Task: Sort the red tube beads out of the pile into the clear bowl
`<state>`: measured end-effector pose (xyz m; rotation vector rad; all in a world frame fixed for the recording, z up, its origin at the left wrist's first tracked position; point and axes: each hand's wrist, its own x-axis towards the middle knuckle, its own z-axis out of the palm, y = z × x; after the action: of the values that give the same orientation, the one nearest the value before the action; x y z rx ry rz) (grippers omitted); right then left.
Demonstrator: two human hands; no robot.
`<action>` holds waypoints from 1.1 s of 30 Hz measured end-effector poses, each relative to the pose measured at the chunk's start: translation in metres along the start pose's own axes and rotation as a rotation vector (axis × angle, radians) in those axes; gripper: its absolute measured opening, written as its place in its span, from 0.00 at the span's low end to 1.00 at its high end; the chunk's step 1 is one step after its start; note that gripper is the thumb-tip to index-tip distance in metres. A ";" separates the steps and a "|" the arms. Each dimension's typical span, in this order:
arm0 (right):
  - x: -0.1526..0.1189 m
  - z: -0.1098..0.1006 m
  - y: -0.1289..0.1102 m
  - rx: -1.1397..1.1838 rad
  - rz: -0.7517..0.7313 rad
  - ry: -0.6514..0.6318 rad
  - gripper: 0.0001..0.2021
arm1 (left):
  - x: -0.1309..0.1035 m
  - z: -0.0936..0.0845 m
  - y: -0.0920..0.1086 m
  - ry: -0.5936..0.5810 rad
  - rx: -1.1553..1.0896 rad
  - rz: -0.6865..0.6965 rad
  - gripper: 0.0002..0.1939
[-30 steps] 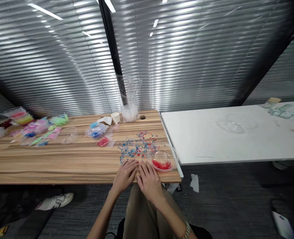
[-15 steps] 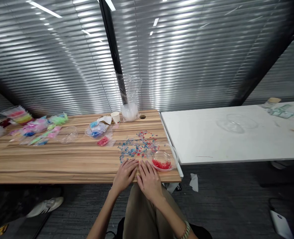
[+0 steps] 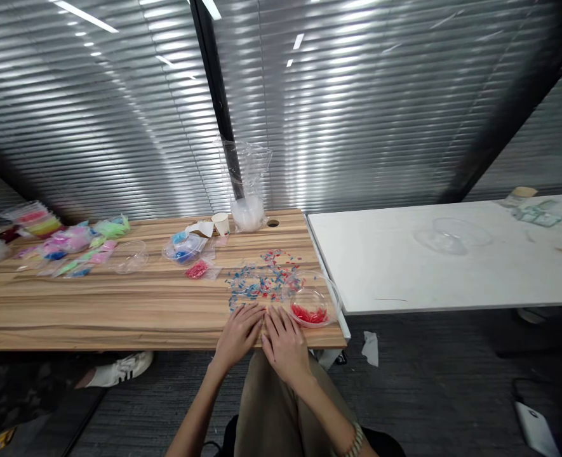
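My left hand lies flat on the front edge of the wooden table, fingers stretched out and holding nothing. Close beside it, my right hand rests the same way, its fingertips near the other hand's. Just beyond both hands, many small blue and red pieces are scattered on the wood. To the right of my right hand stands a clear round bowl with red pieces heaped inside. A small bag of red pieces lies farther left.
Behind are a clear container with blue contents, a paper cup and a clear bag with white filling. Colourful bags lie at left. A white table adjoins at right. Another person's shoe shows under the table.
The other person's shoe under the table has moved to the right and slightly up. My hands and the things on the table have not moved.
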<state>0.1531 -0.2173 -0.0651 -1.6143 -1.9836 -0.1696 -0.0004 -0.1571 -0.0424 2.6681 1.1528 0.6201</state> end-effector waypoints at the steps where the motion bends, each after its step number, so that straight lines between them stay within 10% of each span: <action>1: 0.000 0.000 0.000 -0.002 0.001 0.002 0.22 | 0.000 0.000 0.000 0.001 -0.002 0.003 0.17; 33: -0.001 0.003 0.001 0.017 -0.001 0.018 0.22 | 0.001 -0.001 0.000 0.005 0.018 0.016 0.17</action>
<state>0.1528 -0.2166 -0.0677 -1.5959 -1.9676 -0.1671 -0.0001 -0.1562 -0.0406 2.6945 1.1451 0.6221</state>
